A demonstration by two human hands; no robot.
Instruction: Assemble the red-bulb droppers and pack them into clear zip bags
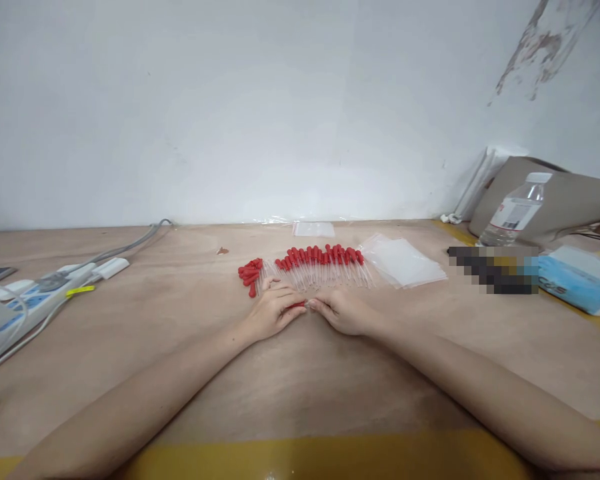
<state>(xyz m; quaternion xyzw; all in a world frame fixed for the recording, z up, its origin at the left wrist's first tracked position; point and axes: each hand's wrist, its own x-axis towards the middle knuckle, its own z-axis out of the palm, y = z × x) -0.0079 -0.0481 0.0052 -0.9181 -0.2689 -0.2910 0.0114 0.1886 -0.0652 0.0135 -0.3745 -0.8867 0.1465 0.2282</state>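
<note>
Forearms [155, 393] bare | left hand [274, 311] grasping red bulb [297, 305] | right hand [346, 313] pinching its end

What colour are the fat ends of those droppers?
The fat ends of the droppers are red, seen best in the head view.

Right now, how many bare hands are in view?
2: the left hand, in front of the red-topped droppers, holding a red bulb, and the right hand, just right of it, near the bulb's end. No other hand is visible.
</note>
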